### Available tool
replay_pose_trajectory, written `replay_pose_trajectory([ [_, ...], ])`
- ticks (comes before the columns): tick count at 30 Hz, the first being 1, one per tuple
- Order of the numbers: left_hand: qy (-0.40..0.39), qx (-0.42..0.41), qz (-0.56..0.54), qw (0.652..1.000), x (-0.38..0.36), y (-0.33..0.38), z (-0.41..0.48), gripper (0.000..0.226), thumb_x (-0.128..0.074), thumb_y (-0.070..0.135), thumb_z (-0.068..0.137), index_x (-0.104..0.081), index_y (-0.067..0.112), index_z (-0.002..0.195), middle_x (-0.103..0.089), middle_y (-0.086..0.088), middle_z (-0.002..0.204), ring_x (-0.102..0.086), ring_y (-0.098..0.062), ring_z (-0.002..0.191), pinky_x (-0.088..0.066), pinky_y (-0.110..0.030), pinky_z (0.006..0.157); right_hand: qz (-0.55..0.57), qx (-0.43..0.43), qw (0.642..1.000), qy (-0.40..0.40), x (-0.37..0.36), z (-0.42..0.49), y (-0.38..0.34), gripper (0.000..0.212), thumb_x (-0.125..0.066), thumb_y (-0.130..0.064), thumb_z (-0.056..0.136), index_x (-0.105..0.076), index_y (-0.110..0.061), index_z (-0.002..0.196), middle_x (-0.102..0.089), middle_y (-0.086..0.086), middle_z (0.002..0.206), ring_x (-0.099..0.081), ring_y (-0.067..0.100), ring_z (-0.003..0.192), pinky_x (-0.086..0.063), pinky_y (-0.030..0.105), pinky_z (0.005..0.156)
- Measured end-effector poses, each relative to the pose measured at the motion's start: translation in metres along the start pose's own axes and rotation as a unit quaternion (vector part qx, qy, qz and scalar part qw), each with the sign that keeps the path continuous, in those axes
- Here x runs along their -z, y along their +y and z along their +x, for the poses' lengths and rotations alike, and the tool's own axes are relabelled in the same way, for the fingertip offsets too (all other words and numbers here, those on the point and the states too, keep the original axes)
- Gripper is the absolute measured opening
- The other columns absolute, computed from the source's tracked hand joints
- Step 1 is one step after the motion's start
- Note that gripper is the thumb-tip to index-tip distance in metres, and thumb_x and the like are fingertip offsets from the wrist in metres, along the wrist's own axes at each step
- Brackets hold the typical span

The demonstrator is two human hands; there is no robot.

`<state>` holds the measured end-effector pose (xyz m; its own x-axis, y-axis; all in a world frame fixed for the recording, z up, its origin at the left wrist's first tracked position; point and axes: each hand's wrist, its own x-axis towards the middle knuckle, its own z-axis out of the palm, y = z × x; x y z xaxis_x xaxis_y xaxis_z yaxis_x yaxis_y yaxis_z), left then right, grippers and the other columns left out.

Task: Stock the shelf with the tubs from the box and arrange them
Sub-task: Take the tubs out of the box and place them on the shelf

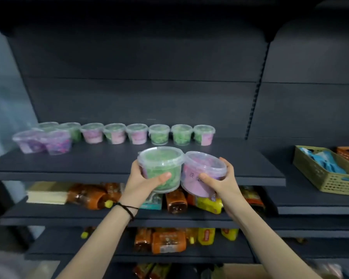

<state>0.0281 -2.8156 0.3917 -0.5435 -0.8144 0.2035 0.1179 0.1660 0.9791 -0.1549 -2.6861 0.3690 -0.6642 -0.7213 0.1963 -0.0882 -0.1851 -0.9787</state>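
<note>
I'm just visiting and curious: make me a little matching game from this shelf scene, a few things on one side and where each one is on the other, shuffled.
Things:
1. green tub
2. pink tub
3. olive basket
4. two purple tubs

Places:
A. front left of the shelf, ahead of the back row
B. in the right hand
C. on the neighbouring shelf to the right
D. in the left hand

Pairs: 1-D, 2-B, 3-C, 4-A

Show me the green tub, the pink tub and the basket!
green tub (159,158): head view, on its clear lid.
pink tub (191,185): head view, on its side wall.
basket (330,181): head view, on its front wall.
</note>
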Motion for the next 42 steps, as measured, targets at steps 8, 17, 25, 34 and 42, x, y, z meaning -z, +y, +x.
replay_pose_trajectory([
  [8, 0.109, -0.012, 0.024, 0.994, 0.114, -0.005, 0.015, 0.072, -0.085, 0.016, 0.065, -0.037, 0.025, 0.118, -0.052, 0.013, 0.112, -0.053, -0.002, 0.1, -0.046, -0.018, 0.078, -0.03, 0.011, 0.999, -0.031, -0.128, 0.027, 0.005, 0.122, -0.087, -0.047, 0.036, -0.028, -0.023, 0.141, -0.049, -0.006, 0.129, -0.053, 0.009, 0.116, -0.049, 0.031, 0.097],
  [17, 0.206, -0.01, 0.035, 0.978, 0.217, -0.048, 0.107, 0.075, -0.089, 0.015, 0.059, -0.042, 0.019, 0.118, -0.055, 0.003, 0.117, -0.055, -0.012, 0.106, -0.046, -0.023, 0.084, -0.053, 0.002, 0.998, -0.046, -0.242, 0.114, 0.049, 0.09, -0.09, -0.018, 0.062, -0.031, -0.025, 0.13, -0.05, -0.008, 0.119, -0.054, 0.006, 0.107, -0.048, 0.027, 0.092],
  [25, 0.224, 0.004, 0.054, 0.973, 0.275, -0.107, 0.208, 0.082, -0.086, -0.005, 0.057, -0.03, 0.01, 0.115, -0.042, -0.005, 0.118, -0.048, -0.016, 0.109, -0.043, -0.021, 0.083, -0.082, 0.01, 0.995, -0.05, -0.318, 0.195, 0.093, 0.096, -0.094, -0.018, 0.054, -0.03, -0.028, 0.126, -0.049, -0.008, 0.122, -0.052, 0.007, 0.113, -0.046, 0.016, 0.09],
  [34, 0.17, 0.03, 0.104, 0.979, 0.319, -0.133, 0.271, 0.079, -0.089, 0.007, 0.058, -0.033, 0.015, 0.114, -0.045, 0.002, 0.113, -0.047, -0.015, 0.106, -0.039, -0.015, 0.076, -0.095, 0.024, 0.994, -0.048, -0.368, 0.228, 0.11, 0.088, -0.089, -0.003, 0.061, -0.03, -0.025, 0.122, -0.044, -0.018, 0.112, -0.052, -0.018, 0.097, -0.043, 0.0, 0.07],
  [42, 0.134, 0.029, 0.119, 0.983, 0.339, -0.14, 0.303, 0.082, -0.09, 0.014, 0.057, -0.047, 0.01, 0.126, -0.054, 0.003, 0.118, -0.051, -0.012, 0.107, -0.039, -0.022, 0.089, -0.111, -0.004, 0.994, -0.002, -0.398, 0.244, 0.12, 0.098, -0.091, -0.02, 0.061, -0.027, -0.036, 0.133, -0.046, -0.02, 0.123, -0.049, -0.003, 0.112, -0.043, 0.017, 0.092],
])
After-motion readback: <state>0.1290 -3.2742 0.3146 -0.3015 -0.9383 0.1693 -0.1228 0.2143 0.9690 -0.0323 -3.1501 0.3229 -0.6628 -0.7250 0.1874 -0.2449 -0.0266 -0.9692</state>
